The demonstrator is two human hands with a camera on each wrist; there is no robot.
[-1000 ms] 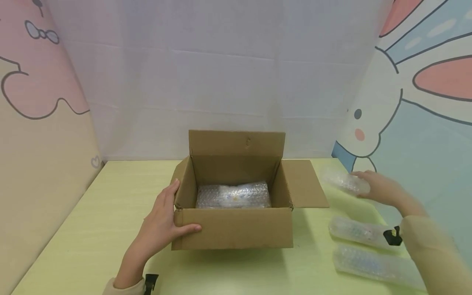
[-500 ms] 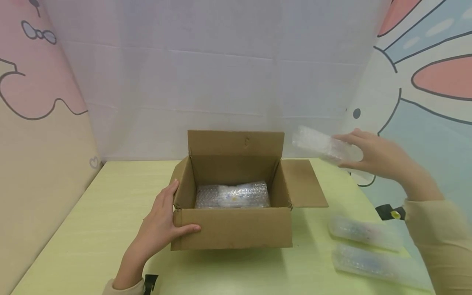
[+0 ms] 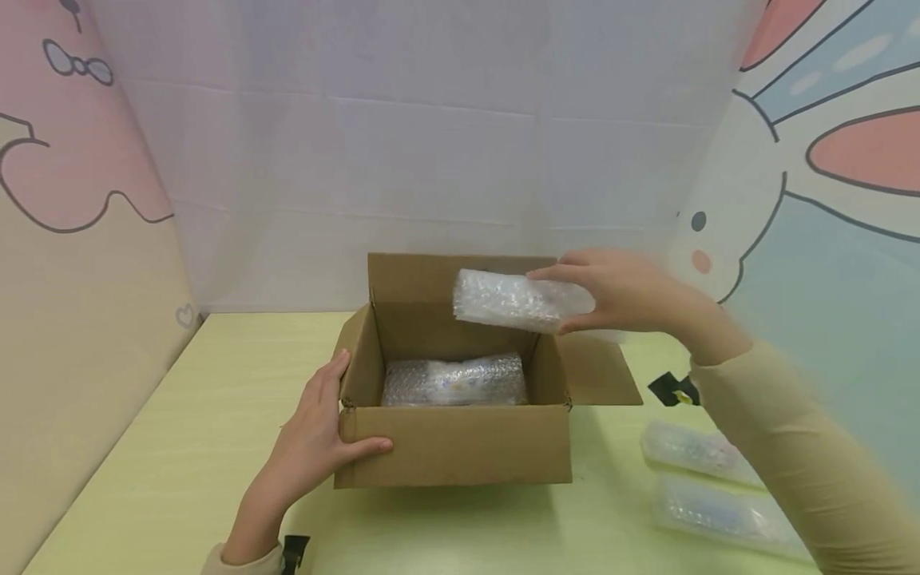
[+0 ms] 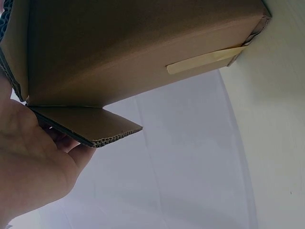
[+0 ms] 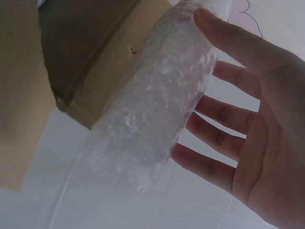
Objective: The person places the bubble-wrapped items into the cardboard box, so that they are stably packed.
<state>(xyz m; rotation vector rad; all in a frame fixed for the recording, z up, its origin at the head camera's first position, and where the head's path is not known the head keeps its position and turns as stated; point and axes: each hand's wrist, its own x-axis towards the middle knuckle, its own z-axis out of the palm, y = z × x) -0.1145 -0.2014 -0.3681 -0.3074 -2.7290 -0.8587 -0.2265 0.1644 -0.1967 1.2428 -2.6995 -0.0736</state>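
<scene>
An open cardboard box stands mid-table in the head view. My left hand grips its near left corner, thumb along the front wall, fingers at the left flap. Above the box's right side my right hand holds a bubble-wrapped package, thumb on one side and fingers on the other. In the right wrist view the clear bubble wrap shows; what it encloses is hard to tell. Another bubble-wrapped package, with faint blue and yellow marks, lies inside the box.
Two more bubble-wrapped packages lie at the table's right, partly behind my right sleeve. The box's right flap sticks out sideways and its back flap stands up. Cartoon-printed walls flank the pale yellow-green table.
My right hand has carried the bubble-wrapped package up from the table's far right, then leftward to above the box. My left hand has stayed on the box corner.
</scene>
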